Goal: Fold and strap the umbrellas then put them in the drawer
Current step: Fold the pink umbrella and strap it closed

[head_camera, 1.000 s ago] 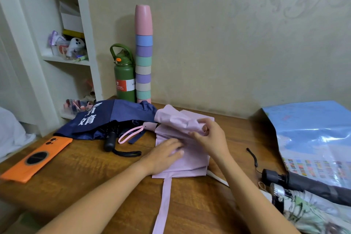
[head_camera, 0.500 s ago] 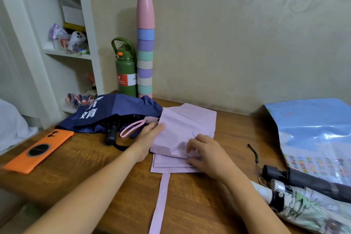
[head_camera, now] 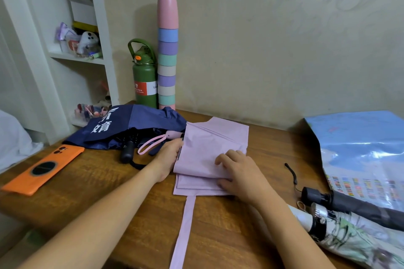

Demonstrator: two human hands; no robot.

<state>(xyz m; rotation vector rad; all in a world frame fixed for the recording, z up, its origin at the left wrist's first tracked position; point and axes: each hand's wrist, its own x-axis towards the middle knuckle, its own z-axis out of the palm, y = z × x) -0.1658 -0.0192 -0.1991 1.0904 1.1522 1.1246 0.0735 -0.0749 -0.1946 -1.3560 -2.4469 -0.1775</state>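
Pressing down on the pink umbrella (head_camera: pixel 209 150) with my right hand (head_camera: pixel 240 174), I keep its folded canopy flat on the tabletop (head_camera: pixel 91 183); the fingers (head_camera: pixel 227 157) lie nearly straight on the cloth, with the thumb against the lower layers, gripping nothing. My left hand (head_camera: pixel 168 157) sits at the umbrella's left edge, fingers curled around the fabric's side there (how firmly, I cannot tell). The long pink strap (head_camera: pixel 185 231) trails loose from the bottom edge toward me. The pink wrist loop (head_camera: pixel 150 145) pokes out to the left, lying over the navy umbrella (head_camera: pixel 131 124), which is still a loose heap beside the pink one. On my right lie a black umbrella (head_camera: pixel 354 207) and a floral umbrella (head_camera: pixel 354 238), both rolled, side by side near the tabletop's edge. An orange phone (head_camera: pixel 43 170) rests far to my left.
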